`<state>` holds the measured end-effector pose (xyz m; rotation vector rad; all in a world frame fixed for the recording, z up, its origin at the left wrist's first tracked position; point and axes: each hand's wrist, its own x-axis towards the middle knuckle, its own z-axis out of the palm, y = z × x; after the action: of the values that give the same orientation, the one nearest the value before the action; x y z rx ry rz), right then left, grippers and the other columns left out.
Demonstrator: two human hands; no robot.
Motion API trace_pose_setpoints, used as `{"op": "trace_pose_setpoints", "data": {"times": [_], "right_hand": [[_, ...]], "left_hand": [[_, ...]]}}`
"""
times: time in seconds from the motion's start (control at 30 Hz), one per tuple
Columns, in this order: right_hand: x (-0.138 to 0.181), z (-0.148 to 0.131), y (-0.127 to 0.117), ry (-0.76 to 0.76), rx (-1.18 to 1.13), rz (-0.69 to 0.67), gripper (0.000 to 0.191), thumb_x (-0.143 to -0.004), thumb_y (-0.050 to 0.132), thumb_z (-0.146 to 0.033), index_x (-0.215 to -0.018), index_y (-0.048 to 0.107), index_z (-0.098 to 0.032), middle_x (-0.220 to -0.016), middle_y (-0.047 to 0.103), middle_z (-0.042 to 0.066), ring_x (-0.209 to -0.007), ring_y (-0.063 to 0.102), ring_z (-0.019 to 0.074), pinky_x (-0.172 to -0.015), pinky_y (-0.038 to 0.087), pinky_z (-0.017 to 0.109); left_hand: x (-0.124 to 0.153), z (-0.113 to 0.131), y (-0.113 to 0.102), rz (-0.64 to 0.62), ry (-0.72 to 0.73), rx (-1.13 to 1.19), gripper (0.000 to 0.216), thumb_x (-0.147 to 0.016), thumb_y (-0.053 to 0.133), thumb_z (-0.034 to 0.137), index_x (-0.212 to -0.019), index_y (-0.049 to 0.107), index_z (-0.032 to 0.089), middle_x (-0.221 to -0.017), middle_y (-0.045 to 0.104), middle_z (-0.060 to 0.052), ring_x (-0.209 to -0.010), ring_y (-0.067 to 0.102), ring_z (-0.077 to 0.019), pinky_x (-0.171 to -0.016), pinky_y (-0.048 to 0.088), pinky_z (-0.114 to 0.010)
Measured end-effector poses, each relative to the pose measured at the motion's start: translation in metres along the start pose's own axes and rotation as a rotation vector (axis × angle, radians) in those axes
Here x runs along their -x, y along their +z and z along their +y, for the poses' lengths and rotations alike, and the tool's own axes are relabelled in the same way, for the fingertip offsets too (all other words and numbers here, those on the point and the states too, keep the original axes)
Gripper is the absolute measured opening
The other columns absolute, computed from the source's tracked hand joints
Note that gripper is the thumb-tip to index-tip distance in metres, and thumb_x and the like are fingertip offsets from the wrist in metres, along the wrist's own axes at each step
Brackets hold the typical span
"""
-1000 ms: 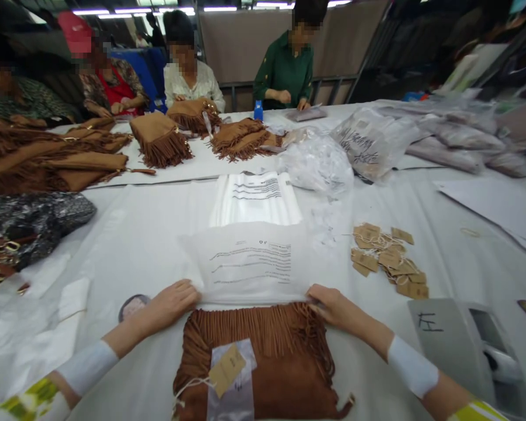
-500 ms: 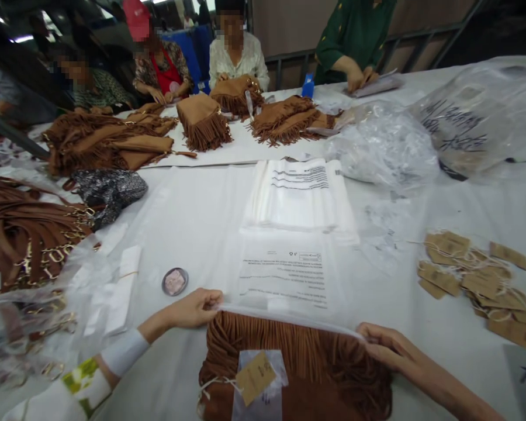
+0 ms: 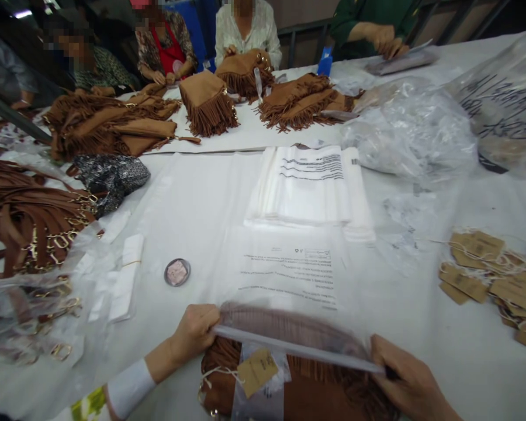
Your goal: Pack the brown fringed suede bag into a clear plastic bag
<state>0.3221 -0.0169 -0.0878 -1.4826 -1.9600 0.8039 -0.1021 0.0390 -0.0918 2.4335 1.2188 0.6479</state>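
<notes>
The left hand [image 3: 196, 331] and right hand [image 3: 405, 383] each pinch one end of the open mouth of a clear printed bag [image 3: 289, 275], fingers closed on the film, the left at the mouth's near-left corner, the right at its near-right corner. The mouth lies over the fringed end of a brown suede pouch [image 3: 307, 397], which rests flat on the worktop [image 3: 201, 199] at the near edge, directly between the two hands; its fringe shows through the film, while its body with a paper tag [image 3: 257, 371] on white string lies outside the bag. Judged from this, the step in hand is sleeving the pouch: it would go best with both corners held level and taut so the mouth stays wide, and the fringe kept flat rather than bunched under the edge. A stack of bags [image 3: 311, 187] lies just beyond the held bag. More tags [image 3: 486, 275] lie in a heap to the right, a small round tin [image 3: 177, 272] to the left, and brown straps [image 3: 26, 216] with metal fittings at far left. Across the worktop other people handle further fringed pouches [image 3: 208, 102]; crumpled clear plastic [image 3: 412, 128] lies at upper right.
</notes>
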Motion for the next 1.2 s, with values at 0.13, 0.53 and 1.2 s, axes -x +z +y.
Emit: {"op": "trace_pose_setpoints", "data": {"times": [0.13,0.53,1.2], "right_hand": [[0.015,-0.003,0.008,-0.158,0.048,0.072,0.023,-0.082,0.051,-0.021,-0.062,0.041,-0.025,-0.054,0.046,-0.003,-0.048,0.047,0.0123,-0.046,0.036,0.024],[0.053,-0.044,-0.031,-0.048,-0.057,-0.379,0.016,-0.073,0.060,-0.025,-0.081,0.047,-0.022,-0.089,0.056,0.004,-0.088,0.054,0.0196,-0.085,0.045,0.038],[0.107,-0.057,-0.009,-0.168,0.389,-0.276,0.040,-0.079,0.061,-0.036,-0.114,0.055,-0.018,-0.119,0.058,0.013,-0.122,0.047,0.0276,-0.112,0.007,0.063]], "left_hand": [[0.009,0.003,-0.013,-0.078,0.016,-0.016,0.021,-0.083,0.044,0.012,-0.065,0.043,0.022,-0.057,0.049,0.002,-0.053,0.044,-0.0126,-0.051,0.029,-0.027],[0.120,-0.009,-0.028,-0.496,-0.230,0.253,0.058,-0.069,0.074,0.039,-0.122,0.053,0.031,-0.121,0.063,-0.007,-0.108,0.061,-0.0304,-0.089,0.055,-0.039],[0.124,-0.005,-0.014,-0.338,-0.111,0.051,0.054,-0.071,0.073,0.045,-0.120,0.056,0.029,-0.119,0.066,-0.008,-0.108,0.063,-0.0290,-0.091,0.055,-0.039]]}}
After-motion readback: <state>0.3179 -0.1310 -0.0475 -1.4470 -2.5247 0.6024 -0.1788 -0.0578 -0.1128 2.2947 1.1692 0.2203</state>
